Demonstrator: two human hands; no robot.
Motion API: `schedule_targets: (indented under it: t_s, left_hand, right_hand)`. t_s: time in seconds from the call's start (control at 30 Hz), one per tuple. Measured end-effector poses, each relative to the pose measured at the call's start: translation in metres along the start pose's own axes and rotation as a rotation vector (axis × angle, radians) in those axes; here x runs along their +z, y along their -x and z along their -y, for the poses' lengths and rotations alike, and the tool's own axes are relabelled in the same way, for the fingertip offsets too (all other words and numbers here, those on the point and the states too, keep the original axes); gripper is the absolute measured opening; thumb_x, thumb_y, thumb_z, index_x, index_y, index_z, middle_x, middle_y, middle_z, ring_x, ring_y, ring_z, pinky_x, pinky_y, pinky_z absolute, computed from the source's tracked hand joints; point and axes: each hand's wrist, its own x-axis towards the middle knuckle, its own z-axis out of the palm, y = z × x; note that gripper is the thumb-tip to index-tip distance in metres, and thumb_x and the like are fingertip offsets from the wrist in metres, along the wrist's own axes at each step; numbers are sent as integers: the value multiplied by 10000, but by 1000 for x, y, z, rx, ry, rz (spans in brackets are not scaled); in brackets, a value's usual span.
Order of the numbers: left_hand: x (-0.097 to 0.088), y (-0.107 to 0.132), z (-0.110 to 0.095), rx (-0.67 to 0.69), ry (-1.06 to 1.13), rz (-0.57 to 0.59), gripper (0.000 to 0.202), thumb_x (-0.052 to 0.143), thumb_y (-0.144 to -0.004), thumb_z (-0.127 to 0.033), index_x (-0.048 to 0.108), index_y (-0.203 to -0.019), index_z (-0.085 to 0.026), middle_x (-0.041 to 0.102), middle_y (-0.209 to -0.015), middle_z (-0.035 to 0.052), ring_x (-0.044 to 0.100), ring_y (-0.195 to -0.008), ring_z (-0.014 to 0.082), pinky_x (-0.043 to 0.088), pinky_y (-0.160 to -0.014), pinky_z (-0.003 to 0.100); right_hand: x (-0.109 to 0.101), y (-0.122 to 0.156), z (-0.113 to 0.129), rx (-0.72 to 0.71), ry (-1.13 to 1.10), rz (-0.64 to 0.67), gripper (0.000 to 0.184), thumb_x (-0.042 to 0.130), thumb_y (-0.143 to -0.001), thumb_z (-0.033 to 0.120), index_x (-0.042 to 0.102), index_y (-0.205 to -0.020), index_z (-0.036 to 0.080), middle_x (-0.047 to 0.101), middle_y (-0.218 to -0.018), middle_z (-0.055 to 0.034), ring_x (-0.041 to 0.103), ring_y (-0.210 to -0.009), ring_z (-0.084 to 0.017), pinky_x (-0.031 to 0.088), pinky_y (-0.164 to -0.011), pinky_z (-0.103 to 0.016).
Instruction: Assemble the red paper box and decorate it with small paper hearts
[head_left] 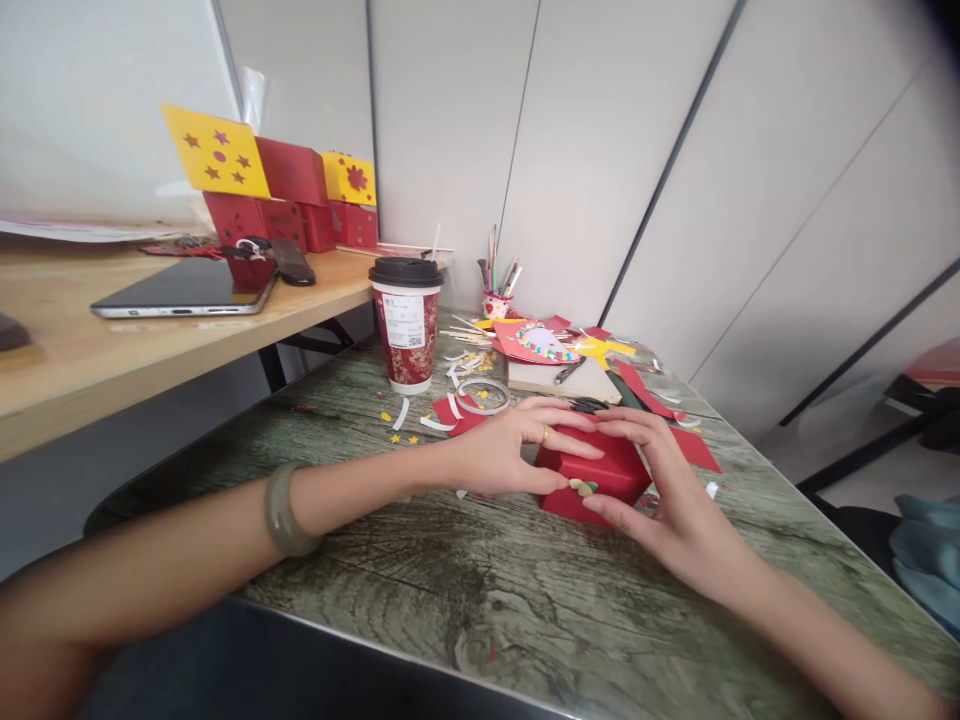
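A small red paper box (600, 478) sits on the grey-green wooden table (480, 580), with a small pale cut-out stuck on its near face. My left hand (510, 450), a ring on one finger and a green bangle on the wrist, grips the box's left side, fingers laid over the top and thumb on the front. My right hand (660, 480) holds the right side, fingers curved over the top and thumb on the near face.
A lidded red paper cup (407, 325), a roll of clear tape (483, 395), paper scraps, a pen pot (496, 300) and coloured cut-outs lie behind the box. A wooden desk at left carries a tablet (184, 290) and red and yellow paper boxes (285, 190).
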Motion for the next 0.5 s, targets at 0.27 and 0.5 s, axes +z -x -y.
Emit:
schedule_targets:
  t_s: [0.27, 0.5]
  left_hand:
    - [3, -1, 0, 15, -14, -45, 354, 623, -724, -271, 599, -1074, -229, 522, -1235, 38, 337, -1236, 159, 260, -1043, 367]
    - [6, -2, 0, 5, -22, -83, 356, 661, -689, -302, 618, -1037, -242, 549, -1197, 38, 372, -1210, 168, 279, -1029, 367]
  right_hand:
    - [1, -1, -1, -14, 13, 17, 473, 585, -757, 327, 364, -1172, 278, 381, -1243, -74, 368, -1185, -234, 351, -980, -429]
    - [3, -1, 1, 0, -9, 12, 484, 591, -753, 334, 355, -1173, 282, 378, -1241, -70, 358, -1188, -222, 353, -982, -414]
